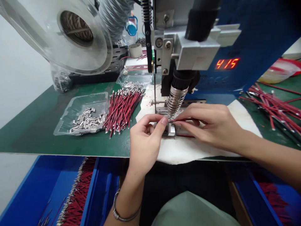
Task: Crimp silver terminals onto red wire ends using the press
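My left hand is closed at the soldering machine's tip, thumb and forefinger pinched at the small metal block. What those fingertips hold is mostly covered; a small metal piece seems to be there. From the other side, my right hand pinches a red and black wire whose end reaches the block. Just above both sets of fingertips stands the spring-wrapped soldering iron. A bundle of red and black wires with metal ends lies on the green table left of my left hand.
A clear plastic tray holds many small metal parts. A large spool stands back left. The blue machine body displays 415. More wires lie at right. Blue bins with wires sit below the table edge.
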Motion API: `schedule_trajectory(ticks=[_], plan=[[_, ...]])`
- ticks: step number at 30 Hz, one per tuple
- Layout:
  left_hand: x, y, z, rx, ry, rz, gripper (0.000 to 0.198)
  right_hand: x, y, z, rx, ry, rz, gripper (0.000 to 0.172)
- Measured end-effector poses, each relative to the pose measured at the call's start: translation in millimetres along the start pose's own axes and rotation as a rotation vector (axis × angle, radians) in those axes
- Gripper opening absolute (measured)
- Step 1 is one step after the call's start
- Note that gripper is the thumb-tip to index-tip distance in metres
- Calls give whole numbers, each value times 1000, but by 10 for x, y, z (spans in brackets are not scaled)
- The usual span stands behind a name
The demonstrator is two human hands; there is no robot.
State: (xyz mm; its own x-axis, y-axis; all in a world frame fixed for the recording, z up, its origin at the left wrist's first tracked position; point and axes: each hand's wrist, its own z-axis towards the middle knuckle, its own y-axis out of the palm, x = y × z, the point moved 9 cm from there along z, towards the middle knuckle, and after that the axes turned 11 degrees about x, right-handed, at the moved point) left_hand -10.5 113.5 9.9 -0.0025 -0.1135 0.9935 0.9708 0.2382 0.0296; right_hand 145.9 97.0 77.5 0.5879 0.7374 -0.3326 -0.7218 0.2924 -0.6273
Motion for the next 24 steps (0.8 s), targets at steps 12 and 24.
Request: schedule_trajectory(ticks=[12, 24], plan=[[22, -8, -13, 0, 6, 46, 20, -65, -18, -5, -40, -90, 15, 15], [18, 5, -21, 7, 5, -8, 25, -69, -16, -12, -35, -137, 4, 16]])
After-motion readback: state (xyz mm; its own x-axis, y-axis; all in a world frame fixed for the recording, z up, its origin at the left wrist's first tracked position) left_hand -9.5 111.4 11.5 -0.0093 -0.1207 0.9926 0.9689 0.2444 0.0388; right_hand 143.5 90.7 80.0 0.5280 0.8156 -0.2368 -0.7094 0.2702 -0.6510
